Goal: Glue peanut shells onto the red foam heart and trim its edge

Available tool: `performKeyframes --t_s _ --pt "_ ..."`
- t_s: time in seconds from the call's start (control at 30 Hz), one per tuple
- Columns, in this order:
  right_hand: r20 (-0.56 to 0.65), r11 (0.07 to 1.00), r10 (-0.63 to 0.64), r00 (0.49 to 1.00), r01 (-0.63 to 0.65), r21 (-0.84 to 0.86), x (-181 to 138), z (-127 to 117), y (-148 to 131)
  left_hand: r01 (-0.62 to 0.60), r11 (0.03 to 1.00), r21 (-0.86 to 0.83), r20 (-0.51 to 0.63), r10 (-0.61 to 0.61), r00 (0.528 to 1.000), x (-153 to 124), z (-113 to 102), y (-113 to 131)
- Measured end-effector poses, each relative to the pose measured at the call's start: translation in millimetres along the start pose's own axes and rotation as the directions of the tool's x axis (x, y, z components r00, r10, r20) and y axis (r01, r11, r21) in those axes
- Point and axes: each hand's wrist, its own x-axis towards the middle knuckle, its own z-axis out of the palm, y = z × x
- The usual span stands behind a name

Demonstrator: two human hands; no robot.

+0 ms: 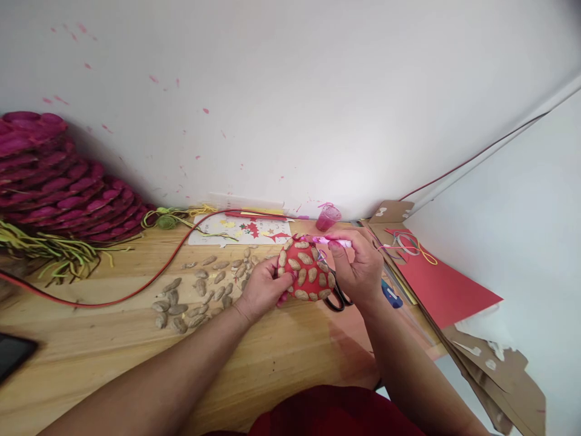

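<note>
My left hand (pixel 265 284) grips the lower left side of a red paper cone-like piece (pixel 313 268) with unshelled peanuts stuck over its surface. In my right hand (pixel 361 263) is a white-handled paintbrush (pixel 341 243), its end stained bright pink, held at the upper edge of the red piece. Whether the bristles touch a peanut I cannot tell. Pink stains show on the fingers of both hands. Black-handled scissors (pixel 334 301) lie on the table, partly hidden behind the red piece. A clear cup (pixel 327 216) streaked with pink paint stands just beyond it.
Loose peanuts (pixel 200 284) lie scattered on the wooden table (pixel 136 357) at the left. A red cable (pixel 175 260) crosses there. Magenta peanut-covered shapes (pixel 59 181) stand against the wall. Red card (pixel 449 281), a blue cutter (pixel 391 295) and cardboard (pixel 508 375) are at the right.
</note>
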Motion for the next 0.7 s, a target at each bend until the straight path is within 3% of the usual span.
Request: performKeyframes --t_s 0.27,0.7 --pt "0.023 0.994 -0.084 0.996 0.085 -0.064 0.2 -3.0 -0.6 0.001 1.000 -0.010 -0.004 -0.001 1.000 0.3 -0.1 0.5" --pt "0.028 0.995 -0.077 0.997 0.078 -0.054 -0.6 -4.6 1.9 0.012 1.000 -0.002 -0.003 -0.012 1.000 0.8 -0.5 1.5"
